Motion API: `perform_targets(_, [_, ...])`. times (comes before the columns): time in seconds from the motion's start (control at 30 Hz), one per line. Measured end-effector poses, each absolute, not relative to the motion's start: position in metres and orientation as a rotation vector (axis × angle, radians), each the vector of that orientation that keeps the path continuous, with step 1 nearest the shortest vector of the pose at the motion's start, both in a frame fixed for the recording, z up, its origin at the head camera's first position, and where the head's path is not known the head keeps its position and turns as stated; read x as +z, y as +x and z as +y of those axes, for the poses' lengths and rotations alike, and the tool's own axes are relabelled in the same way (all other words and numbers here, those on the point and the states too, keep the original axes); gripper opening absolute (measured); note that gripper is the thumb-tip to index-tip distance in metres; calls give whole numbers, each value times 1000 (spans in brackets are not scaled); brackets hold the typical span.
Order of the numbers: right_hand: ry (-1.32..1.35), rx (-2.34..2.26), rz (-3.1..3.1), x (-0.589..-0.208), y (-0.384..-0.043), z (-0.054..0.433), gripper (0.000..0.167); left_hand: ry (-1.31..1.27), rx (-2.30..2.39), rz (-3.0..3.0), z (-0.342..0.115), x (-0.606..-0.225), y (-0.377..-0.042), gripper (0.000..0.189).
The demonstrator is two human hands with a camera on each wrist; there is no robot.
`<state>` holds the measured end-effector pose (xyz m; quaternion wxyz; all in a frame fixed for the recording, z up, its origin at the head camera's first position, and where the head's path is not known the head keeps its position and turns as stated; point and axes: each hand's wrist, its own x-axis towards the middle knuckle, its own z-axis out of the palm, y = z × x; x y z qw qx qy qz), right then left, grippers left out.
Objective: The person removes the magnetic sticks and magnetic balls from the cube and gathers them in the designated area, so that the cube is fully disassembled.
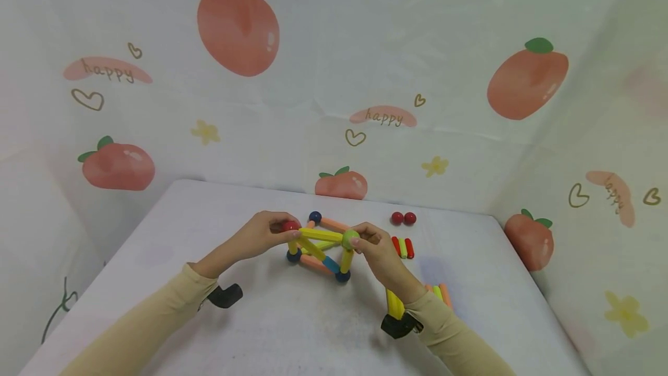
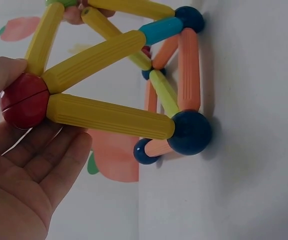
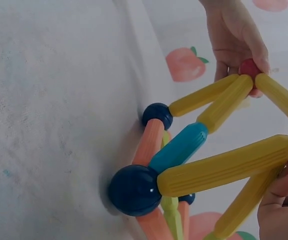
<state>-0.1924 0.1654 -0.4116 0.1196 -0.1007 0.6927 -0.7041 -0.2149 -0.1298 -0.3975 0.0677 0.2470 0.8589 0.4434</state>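
Observation:
A magnetic stick-and-ball frame stands on the table, with dark blue balls (image 2: 189, 133) at its base corners joined by orange rods (image 2: 189, 70) and a yellow-green rod across. Yellow rods (image 2: 109, 116) rise from the base to a red ball (image 2: 25, 101) and a green ball (image 1: 351, 239); another yellow rod spans these two. My left hand (image 1: 266, 230) pinches the red ball between thumb and fingers. At the other top corner, my right hand (image 1: 377, 248) grips the green ball. A diagonal of yellow and blue rods (image 3: 178, 147) runs from the red ball to a base ball.
Two loose red balls (image 1: 404, 218) lie at the back right. In front of them are short red and yellow-green rods (image 1: 402, 248). Yellow rods (image 1: 394, 304) and orange rods (image 1: 445, 295) lie near my right wrist, partly behind the arm. A printed cloth backdrop (image 1: 292, 144) borders the table.

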Motion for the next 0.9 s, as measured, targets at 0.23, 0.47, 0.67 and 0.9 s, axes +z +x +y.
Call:
perform_targets(0.23, [-354,-1962,2133,-408,-194,165,29,724,1349,2593,-129,-397,-214,28])
perform_targets(0.47, [-511,-1830,2377,-403,-193,163,21,735,1370,2572,-129,-396,-213,30])
perform_targets(0.67, [-621,-1618,2715,-399,-190,159,14,707,1375,2564,-128,-396,-213,30])
perform_targets(0.9, [-664,-1551,2842,-400,-189,157,14,710,1385,2567,-128,-398,-214,31])
